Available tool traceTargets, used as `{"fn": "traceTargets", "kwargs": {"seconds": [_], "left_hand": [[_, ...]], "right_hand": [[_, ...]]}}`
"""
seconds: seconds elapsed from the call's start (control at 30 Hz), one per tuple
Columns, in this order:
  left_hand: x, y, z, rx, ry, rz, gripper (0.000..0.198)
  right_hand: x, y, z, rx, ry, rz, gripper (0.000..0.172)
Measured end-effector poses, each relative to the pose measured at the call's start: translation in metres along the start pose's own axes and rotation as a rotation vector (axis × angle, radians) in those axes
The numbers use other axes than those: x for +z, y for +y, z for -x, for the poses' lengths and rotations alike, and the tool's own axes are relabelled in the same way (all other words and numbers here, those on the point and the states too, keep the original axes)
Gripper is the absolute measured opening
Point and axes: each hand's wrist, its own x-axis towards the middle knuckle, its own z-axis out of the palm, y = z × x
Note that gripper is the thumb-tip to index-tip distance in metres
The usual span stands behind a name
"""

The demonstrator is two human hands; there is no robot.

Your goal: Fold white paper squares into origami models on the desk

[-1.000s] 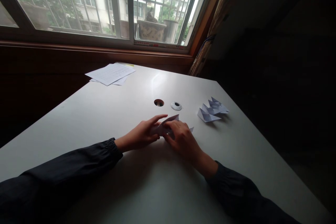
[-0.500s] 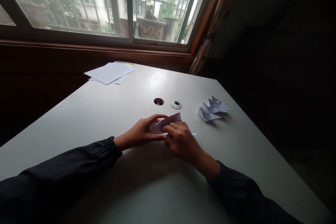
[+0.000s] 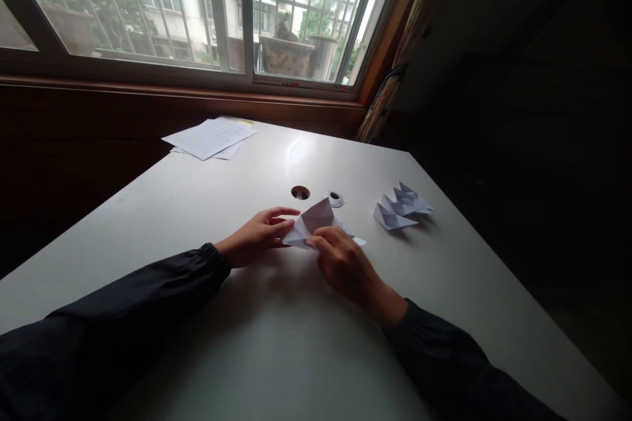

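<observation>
On table [image 3: 222, 194], right hand [image 3: 346, 263] pinches folded paper [image 3: 317, 215]; left hand [image 3: 253, 237], fingers loosely spread, touches left corner, likely steadying.

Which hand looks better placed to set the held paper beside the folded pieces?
Probably the right hand: it pinches the held paper and is nearer the folded pieces, while the left hand is at the paper's opposite end.

The left arm [image 3: 138, 299] slanted from the lower left to the middle; the left hand [image 3: 257, 237] had spread fingers [image 3: 284, 212]. The right arm [image 3: 444, 352] slanted from the lower right; the right hand [image 3: 343, 266] had curled fingers [image 3: 324, 237].
</observation>
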Motion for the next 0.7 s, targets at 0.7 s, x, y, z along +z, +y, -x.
{"fn": "traceTargets", "kwargs": {"seconds": [0.7], "left_hand": [[-0.009, 0.002, -0.008, -0.044, 0.018, 0.163, 0.036]], "right_hand": [[-0.013, 0.031, 0.008, 0.214, 0.561, -0.005, 0.012]]}}
